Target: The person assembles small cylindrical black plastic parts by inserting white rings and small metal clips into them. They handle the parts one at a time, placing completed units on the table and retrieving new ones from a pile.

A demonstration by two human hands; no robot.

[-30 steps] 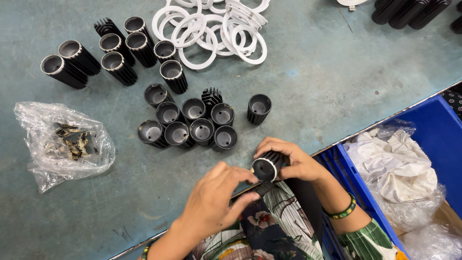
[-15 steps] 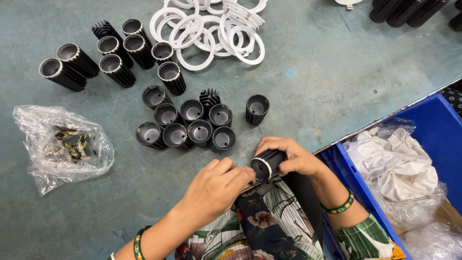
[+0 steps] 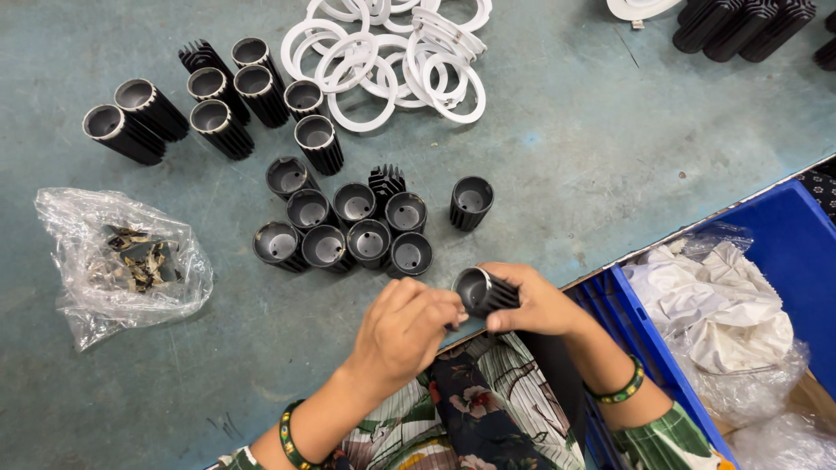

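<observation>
My right hand (image 3: 533, 302) grips a black finned cylinder (image 3: 484, 291) at the table's near edge, its open end turned toward my left hand. My left hand (image 3: 406, 332) is curled, with its fingertips at that open end; what it pinches is hidden. Just beyond my hands stands a cluster of several black cup-shaped housings (image 3: 348, 228), open side up. One more housing (image 3: 471, 201) stands apart at the right of the cluster.
Several longer black finned cylinders (image 3: 213, 100) stand at the back left. A pile of white rings (image 3: 392, 57) lies at the back centre. A clear plastic bag of small parts (image 3: 126, 261) lies at left. A blue crate (image 3: 788, 252) with white cloth sits at right.
My hands and the finned cylinder have stayed at the table's near edge; my left fingers have shifted slightly against its open end. Nothing on the table has moved.
</observation>
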